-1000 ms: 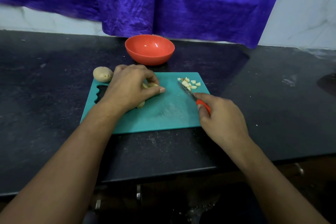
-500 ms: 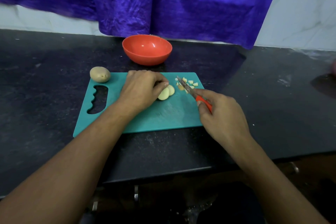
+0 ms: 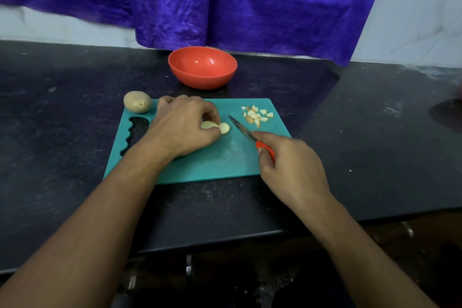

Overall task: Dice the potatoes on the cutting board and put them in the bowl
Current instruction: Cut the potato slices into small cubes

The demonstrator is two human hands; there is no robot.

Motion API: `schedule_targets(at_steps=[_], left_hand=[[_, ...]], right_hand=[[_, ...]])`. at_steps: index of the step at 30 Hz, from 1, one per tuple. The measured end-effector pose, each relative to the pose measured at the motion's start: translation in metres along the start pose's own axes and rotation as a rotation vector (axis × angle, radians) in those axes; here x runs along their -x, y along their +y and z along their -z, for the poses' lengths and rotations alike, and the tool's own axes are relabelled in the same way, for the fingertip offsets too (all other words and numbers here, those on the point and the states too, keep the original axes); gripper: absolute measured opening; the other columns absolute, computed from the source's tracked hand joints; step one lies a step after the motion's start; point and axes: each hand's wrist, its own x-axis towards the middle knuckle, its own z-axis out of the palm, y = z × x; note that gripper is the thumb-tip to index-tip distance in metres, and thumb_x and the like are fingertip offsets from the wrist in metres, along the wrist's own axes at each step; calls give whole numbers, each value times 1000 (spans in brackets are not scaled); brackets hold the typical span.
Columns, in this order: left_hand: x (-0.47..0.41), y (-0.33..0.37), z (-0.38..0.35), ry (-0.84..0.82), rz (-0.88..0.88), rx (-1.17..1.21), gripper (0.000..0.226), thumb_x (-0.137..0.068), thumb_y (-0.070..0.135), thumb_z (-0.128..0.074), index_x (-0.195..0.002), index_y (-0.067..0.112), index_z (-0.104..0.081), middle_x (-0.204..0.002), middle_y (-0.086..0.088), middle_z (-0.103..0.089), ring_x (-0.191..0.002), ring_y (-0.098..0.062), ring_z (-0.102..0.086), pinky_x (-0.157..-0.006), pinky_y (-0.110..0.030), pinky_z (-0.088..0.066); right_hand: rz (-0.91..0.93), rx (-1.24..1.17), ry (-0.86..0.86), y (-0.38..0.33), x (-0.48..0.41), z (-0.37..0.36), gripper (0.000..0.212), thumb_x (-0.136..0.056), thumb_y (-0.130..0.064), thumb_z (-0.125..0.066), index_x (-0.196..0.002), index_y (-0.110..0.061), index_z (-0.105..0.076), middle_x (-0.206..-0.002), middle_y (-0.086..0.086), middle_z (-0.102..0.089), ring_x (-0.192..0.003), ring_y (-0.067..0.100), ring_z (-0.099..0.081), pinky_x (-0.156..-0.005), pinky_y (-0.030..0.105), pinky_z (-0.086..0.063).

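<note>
Head view: my left hand (image 3: 182, 127) pinches the potato slices (image 3: 224, 128) onto the teal cutting board (image 3: 225, 160) to steady them, my right hand (image 3: 292, 165) grips the red-handled knife (image 3: 240, 128) just right, diced pieces (image 3: 257, 115) parked far right, short of the red bowl (image 3: 202, 77).

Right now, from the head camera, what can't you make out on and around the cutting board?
- potato slices: head view, the left hand covers most of them; their number is unclear.
- knife: head view, its red handle sits mostly inside the right hand.
- diced pieces: head view, too small to count.
- dark shape: head view, cut off by the right edge, blurred.
</note>
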Motion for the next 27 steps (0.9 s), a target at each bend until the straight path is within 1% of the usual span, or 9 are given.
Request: schedule_targets(at_steps=[3,7,10,14,16,19,21,24,27], left_hand=[[0,0,0,-5,-6,18,37,-76,66,-53,-91,36,-68,-97,15,-65,-105,-15,-57,-104,-47,-34],[0,3,-5,22,-22,-15,34,-77,60,-59,-101,36,-64,-96,17,-64,-103,-15,-58,-103,-45,-33],[-2,13,-10,56,-46,-35,26,-81,54,-65,-98,34,-65,-95,16,-66,-103,-16,-60,-106,-45,-32],[-5,21,-17,96,-61,-18,29,-85,60,-69,-97,33,-68,-94,17,-69,-103,-13,-60,-108,-46,-31],[-6,21,-17,90,-47,4,29,-85,59,-70,-100,34,-72,-96,17,-71,-106,-12,-60,-109,-46,-31],[-3,14,-14,75,-40,-2,22,-87,51,-70,-104,38,-75,-105,16,-72,-111,-14,-60,-108,-46,-32],[-1,10,-11,57,-30,3,22,-85,45,-67,-106,41,-75,-109,15,-71,-113,-15,-59,-107,-44,-32],[1,10,-10,35,9,40,39,-74,46,-52,-106,42,-74,-104,16,-70,-109,-13,-59,-105,-43,-33],[0,13,-13,63,-4,37,31,-82,53,-61,-107,39,-73,-99,16,-68,-107,-11,-60,-103,-43,-33]], right_hand=[[-5,-6,2,1,-1,1,41,-103,-32,-48,-143,-41,-56,-104,-11,-69,-74,4,-46,-67,27,-38],[-18,-18,9,3,-1,4,41,-103,-34,-48,-142,-42,-56,-112,-11,-70,-86,9,-58,-69,28,-40],[-23,-38,19,5,-1,6,40,-102,-33,-50,-141,-43,-57,-111,-10,-71,-82,8,-54,-68,29,-42],[-42,-63,39,7,-2,9,43,-102,-33,-51,-143,-44,-55,-118,-11,-70,-93,11,-62,-75,33,-53],[-42,-61,42,7,-2,9,43,-102,-33,-51,-143,-44,-55,-118,-11,-70,-94,11,-63,-74,33,-52],[-18,-46,24,2,2,5,43,-102,-31,-50,-142,-43,-56,-117,-11,-70,-92,9,-62,-70,28,-44],[-1,-21,18,0,3,1,43,-102,-32,-49,-143,-43,-55,-116,-12,-69,-97,11,-63,-71,29,-44],[3,3,13,-1,3,-1,42,-102,-32,-48,-143,-42,-54,-113,-11,-69,-95,12,-63,-70,29,-44],[-25,-51,25,2,2,2,42,-102,-31,-50,-142,-43,-56,-115,-10,-70,-98,14,-64,-73,31,-48]])
